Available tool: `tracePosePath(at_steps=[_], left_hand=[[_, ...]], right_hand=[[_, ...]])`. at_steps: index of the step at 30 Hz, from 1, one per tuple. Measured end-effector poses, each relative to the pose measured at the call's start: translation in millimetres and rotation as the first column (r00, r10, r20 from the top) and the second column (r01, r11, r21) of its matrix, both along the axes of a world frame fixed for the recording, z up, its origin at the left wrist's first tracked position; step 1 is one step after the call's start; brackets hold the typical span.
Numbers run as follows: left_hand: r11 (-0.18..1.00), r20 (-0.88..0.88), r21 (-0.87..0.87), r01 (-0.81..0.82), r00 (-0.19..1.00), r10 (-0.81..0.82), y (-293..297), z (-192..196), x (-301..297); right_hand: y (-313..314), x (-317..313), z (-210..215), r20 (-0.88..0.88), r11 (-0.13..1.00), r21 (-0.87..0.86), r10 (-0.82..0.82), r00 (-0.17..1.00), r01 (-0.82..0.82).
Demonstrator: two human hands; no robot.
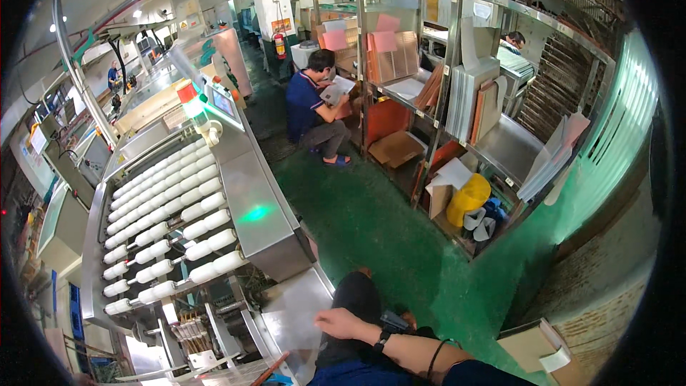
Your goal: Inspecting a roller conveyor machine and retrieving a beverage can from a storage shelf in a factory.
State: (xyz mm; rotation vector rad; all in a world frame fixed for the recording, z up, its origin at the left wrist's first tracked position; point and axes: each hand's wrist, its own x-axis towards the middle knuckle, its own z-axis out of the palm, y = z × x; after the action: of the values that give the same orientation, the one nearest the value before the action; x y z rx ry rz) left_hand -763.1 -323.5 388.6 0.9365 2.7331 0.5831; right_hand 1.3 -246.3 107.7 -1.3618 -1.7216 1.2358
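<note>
My right hand [340, 324] rests over my dark-trousered leg at the bottom of the head view. Its fingers are curled in, and nothing shows in them. A dark watch [382, 340] circles the wrist, and a thin band sits farther up the forearm. Just left of the hand is a flat metal ledge [296, 307] belonging to a roller conveyor machine. White rollers [171, 200] fill the machine's bed, with metal fittings exposed at its near end. My left hand is out of view.
A person [307, 100] crouches ahead, holding papers beside a metal shelf rack [507, 143] stacked with panels and boards. A yellow container [468, 200] sits on its bottom level. The machine carries a signal light [189, 96] and a screen. Cardboard [539, 347] lies at the lower right.
</note>
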Motion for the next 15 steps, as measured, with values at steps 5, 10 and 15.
tracePosePath(at_steps=[5,10,15], left_hand=[[0.999,-0.019,0.003,0.035,0.999,-0.035,17.2,1.2,-2.9],[0.998,-0.055,0.028,0.059,0.997,-0.057,4.6,6.3,-19.0],[0.972,-0.065,0.124,0.2,0.979,-0.194,-62.3,-13.7,-89.1]], right_hand=[[0.3,1.6,-3.5,0.011,0.999,0.033,-0.019,1.0,0.018],[2.1,-4.7,-9.7,-0.021,0.999,0.043,-0.008,1.0,0.009],[2.3,-8.4,-10.3,0.109,1.0,-0.005,0.008,0.994,-0.008]])
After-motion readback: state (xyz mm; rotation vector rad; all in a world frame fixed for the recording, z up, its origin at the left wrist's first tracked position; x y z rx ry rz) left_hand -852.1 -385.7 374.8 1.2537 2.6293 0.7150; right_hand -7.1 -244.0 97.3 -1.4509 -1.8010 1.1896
